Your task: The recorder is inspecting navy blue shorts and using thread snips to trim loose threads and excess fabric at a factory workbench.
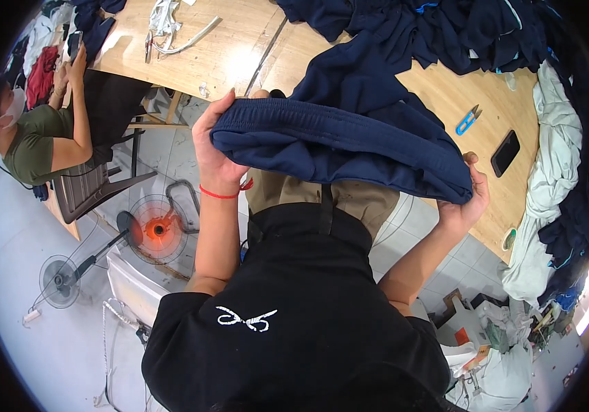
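A black apron (294,323) with a white scissor design is filling the nearest part of the view, the forearms rising from it to the navy garment (339,141). That garment is being held stretched just in front of the chest, its stitched waistband running between the hands, the rest trailing back onto the wooden table (493,103) beyond. The left hand (213,147), red thread at the wrist, is clamping the band's left end — fingers curled over the top, thumb underneath. The right hand (469,196) is pinching the lower right end, fingers closed on the cloth.

This looks like a check along the waistband, and the next move probably calls for sliding the grip along the seam or turning the band while keeping it taut.

Just past the garment's right end, blue thread snips (467,121) and a dark phone (505,152) are lying near the table's edge — little room there. Beyond the garment, a heap of navy clothing (445,27) is crowding the far tabletop. Left of the garment the table's corner falls away to open floor with two fans (157,230), and a seated person (40,130) is working farther off.
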`<action>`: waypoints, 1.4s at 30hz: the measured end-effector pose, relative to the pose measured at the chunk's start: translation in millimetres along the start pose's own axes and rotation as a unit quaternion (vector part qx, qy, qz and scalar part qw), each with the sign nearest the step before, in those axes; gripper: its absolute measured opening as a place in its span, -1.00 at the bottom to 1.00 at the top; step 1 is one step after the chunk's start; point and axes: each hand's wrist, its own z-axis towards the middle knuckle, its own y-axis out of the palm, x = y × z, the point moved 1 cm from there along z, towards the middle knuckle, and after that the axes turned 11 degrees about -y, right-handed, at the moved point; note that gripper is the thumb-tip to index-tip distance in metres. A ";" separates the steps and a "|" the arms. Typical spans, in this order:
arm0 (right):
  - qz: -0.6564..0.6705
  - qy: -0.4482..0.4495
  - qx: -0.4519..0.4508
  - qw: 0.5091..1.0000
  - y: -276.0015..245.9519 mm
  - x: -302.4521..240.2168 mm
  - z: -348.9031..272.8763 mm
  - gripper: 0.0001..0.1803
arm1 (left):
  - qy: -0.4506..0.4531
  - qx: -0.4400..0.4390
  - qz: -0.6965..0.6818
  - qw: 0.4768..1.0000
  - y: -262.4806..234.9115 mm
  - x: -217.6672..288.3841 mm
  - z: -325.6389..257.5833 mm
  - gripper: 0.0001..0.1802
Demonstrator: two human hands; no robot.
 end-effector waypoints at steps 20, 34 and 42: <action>0.035 0.026 -0.019 0.999 2.3 -2.6 -3.0 -0.83 | 0.046 0.041 -0.007 0.998 -6.2 -0.9 -0.1 -0.34; 0.231 0.057 -0.012 0.971 3.5 6.2 -2.0 -0.43 | 0.090 -0.048 -0.137 0.985 -28.4 2.6 20.7 -0.21; 0.175 0.043 -0.005 0.984 12.6 11.2 -9.2 -0.58 | 0.070 -0.075 -0.095 0.990 -36.7 8.1 17.9 -0.20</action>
